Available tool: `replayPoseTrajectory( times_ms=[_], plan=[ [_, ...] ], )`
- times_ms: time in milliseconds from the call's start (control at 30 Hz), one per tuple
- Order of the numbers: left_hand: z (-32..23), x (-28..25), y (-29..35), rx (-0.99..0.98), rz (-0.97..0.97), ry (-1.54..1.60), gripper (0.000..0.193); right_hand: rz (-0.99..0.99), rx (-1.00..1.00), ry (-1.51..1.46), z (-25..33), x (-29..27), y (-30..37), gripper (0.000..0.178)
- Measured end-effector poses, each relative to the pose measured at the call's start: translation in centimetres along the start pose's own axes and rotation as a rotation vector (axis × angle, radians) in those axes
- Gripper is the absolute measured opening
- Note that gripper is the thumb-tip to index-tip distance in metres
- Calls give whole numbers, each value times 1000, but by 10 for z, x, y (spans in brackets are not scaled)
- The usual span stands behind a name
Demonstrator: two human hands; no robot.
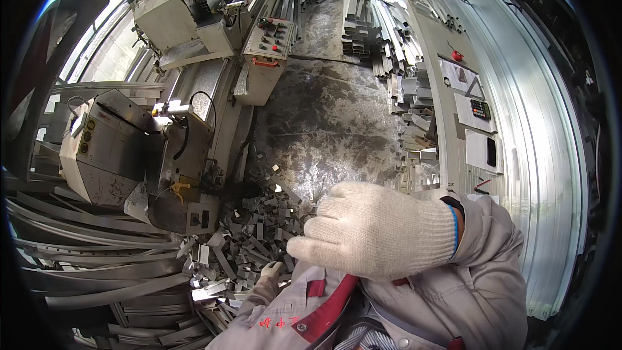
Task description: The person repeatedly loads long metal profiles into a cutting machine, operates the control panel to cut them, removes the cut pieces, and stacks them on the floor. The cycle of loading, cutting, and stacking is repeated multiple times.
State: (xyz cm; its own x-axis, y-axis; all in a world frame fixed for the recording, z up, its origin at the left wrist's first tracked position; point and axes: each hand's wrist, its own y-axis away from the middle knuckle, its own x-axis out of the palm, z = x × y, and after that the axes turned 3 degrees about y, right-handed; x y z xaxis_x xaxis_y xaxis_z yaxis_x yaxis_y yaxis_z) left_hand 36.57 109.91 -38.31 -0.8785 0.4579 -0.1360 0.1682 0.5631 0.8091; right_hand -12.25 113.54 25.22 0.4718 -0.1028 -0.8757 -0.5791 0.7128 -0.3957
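Holding right grip (374, 230) loosely curled, contents hidden, right of jumbled metal offcuts (256, 241). Positioning left hand (270, 270) nearer them, hold unclear.

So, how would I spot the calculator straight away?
On the right, a long grey bench runs beside the metal bars. White papers lie along it, and the calculator rests on one of them. Its rows of small keys set it apart from the smooth black phone-like slab nearer the wearer.

Open aisle (330, 113) beyond seemingly loose offcuts (258, 236)
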Motion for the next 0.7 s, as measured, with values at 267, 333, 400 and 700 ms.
replayPoseTrajectory(
  times_ms=[267, 333, 400, 700],
  plan=[
    [-219, 15, -85, 190, -187, 311, 52, 439, 725, 84, -268, 101, 73, 57],
    [-258, 34, -107, 129, -162, 423, 52, 501, 774, 38, -333, 118, 93, 56],
    [-300, 56, -127, 153, -170, 443, 51, 534, 795, 32, -404, 125, 102, 57],
    [-523, 98, -164, 134, -289, 454, 55, 400, 716, -4, -692, 114, -34, 57]
  ],
)
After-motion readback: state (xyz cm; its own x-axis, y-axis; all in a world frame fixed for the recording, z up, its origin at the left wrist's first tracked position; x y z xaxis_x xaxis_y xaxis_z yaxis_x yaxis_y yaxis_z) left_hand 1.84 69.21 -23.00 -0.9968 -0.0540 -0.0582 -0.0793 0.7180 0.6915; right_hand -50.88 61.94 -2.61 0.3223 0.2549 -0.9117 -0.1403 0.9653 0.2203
